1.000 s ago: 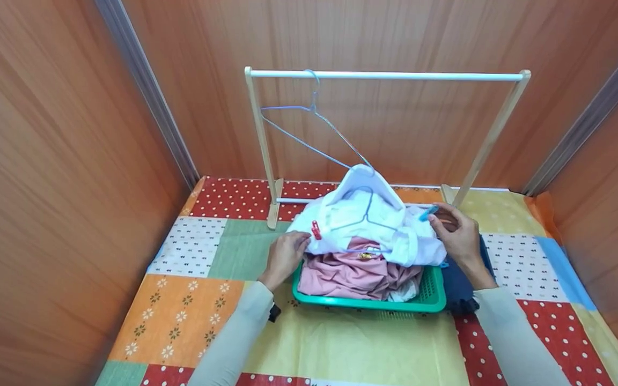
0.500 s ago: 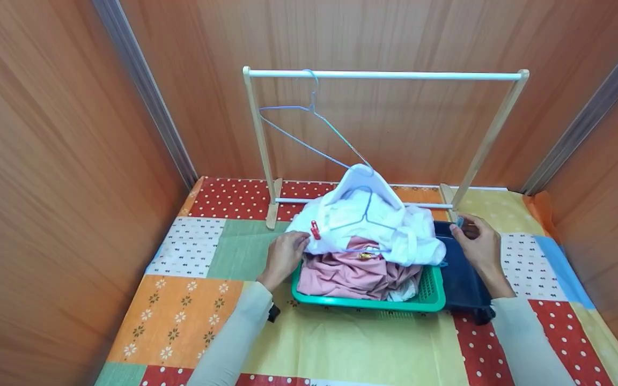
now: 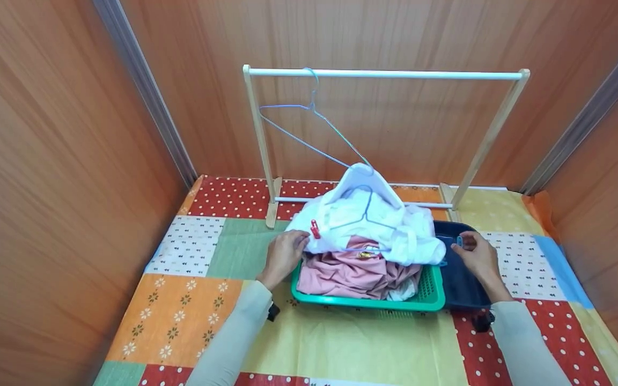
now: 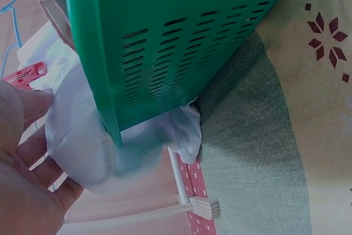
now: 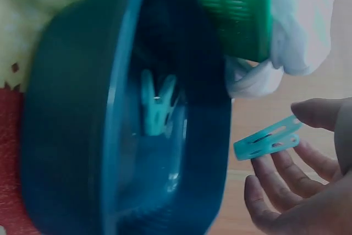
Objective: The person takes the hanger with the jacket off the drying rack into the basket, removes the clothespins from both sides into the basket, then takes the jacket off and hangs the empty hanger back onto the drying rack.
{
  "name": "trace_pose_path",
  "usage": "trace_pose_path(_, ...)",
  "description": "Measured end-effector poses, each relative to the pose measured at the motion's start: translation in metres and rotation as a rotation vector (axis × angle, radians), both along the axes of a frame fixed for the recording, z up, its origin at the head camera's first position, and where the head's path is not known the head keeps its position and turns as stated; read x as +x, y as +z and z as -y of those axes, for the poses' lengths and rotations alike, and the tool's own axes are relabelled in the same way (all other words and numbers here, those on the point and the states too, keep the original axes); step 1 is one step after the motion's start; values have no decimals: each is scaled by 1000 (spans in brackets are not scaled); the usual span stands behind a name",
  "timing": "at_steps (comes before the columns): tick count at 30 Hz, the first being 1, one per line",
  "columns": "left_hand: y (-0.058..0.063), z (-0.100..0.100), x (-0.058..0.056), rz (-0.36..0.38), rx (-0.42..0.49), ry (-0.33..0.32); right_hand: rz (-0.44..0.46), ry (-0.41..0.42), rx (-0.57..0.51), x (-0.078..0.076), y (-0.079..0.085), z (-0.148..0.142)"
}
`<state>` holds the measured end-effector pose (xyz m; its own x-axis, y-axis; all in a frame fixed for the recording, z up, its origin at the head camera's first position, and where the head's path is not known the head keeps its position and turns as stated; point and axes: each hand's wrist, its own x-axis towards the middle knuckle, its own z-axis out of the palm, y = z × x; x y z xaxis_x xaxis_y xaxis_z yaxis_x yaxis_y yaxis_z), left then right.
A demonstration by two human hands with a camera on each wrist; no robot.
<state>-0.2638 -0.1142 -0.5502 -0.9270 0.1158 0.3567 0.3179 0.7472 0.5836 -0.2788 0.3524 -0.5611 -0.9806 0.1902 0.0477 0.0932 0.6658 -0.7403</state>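
Observation:
My left hand (image 3: pixel 283 257) pinches the edge of a white garment (image 3: pixel 421 236) piled over a green basket (image 3: pixel 368 304). Its thumb lies on the cloth in the left wrist view, beside a red clothespin (image 4: pixel 26 75) fixed to the garment. My right hand (image 3: pixel 482 260) holds a teal clothespin (image 5: pixel 268 138) between thumb and fingers, over a dark blue basin (image 3: pixel 456 284). Inside that basin lies another teal clothespin (image 5: pixel 157 105), visible in the right wrist view. A thin wire hanger (image 3: pixel 367 212) rests on the white garment, and pink cloth (image 3: pixel 349 276) fills the basket's front.
Behind the basket stands a rack with a white top rail (image 3: pixel 416 74) and wooden legs. A blue-purple hanger (image 3: pixel 293 138) hangs at its left end. Wood-grain panels (image 3: pixel 51 161) enclose the back and sides. A patchwork cloth (image 3: pixel 180 316) covers the surface.
My right hand has moved right, away from the white garment, then nearer over the blue basin, carrying the teal clothespin. My left hand stays at the garment's edge.

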Motion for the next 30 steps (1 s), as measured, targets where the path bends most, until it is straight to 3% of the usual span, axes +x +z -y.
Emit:
trace_pose_path(5,0,0,-1,-1,0,3,85,41,33,-1,-6,-2)
trace_pose_path(12,0,0,-1,12,9,9,95,85,32,0,0,2)
trace_pose_path(20,-1,0,-1,-4,-1,10,-138,78,-30,10,43,34)
trace_pose_path(25,-2,0,-1,-14,1,11,-288,154,-35,22,73,63)
trace_pose_path(30,-2,0,0,-16,8,7,-371,228,-26,29,90,91)
